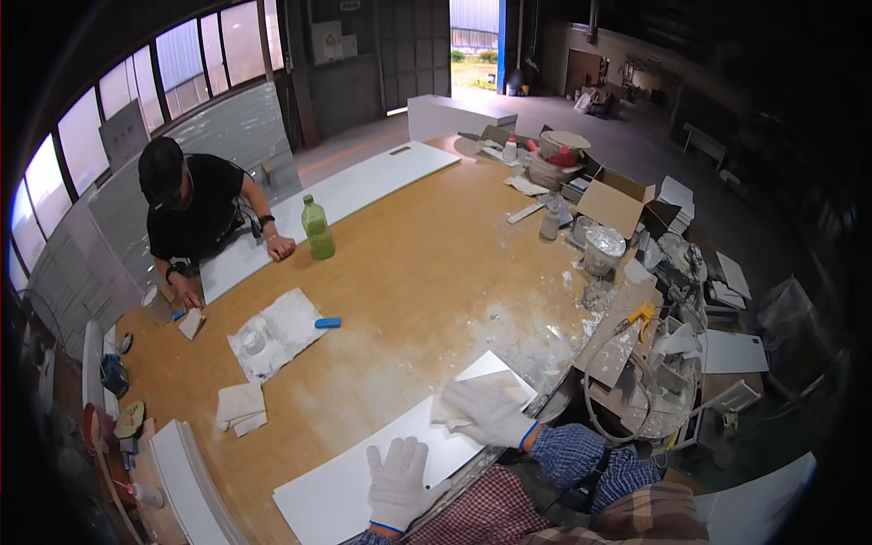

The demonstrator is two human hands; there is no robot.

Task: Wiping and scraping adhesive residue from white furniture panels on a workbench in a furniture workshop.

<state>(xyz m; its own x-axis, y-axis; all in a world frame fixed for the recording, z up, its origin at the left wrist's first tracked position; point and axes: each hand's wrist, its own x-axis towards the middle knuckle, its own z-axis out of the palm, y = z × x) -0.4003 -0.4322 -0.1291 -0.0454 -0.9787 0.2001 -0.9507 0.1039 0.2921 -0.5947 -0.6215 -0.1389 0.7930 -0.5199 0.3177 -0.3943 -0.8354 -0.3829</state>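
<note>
A long white panel (341, 472) lies along the near edge of the table in front of me. My left hand (398, 477), in a white knit glove, rests flat on its left part with the fingers spread. On the panel's right part, my gloved right hand (486, 413) presses a folded beige cloth (510, 383) against the surface. The cloth shows at the fingertips and beneath the palm. This right hand is slightly blurred, and its fingers lie nearly flat over the cloth.
Across the table a person (195, 204) leans over another long white panel (363, 186). Between us are a green bottle (317, 229), white cloth (295, 331), blue block (328, 322) and folded cloth (242, 408). Rightward lie a yellow air gun (643, 313), hose, foil-covered pot (603, 249) and cardboard box (614, 207).
</note>
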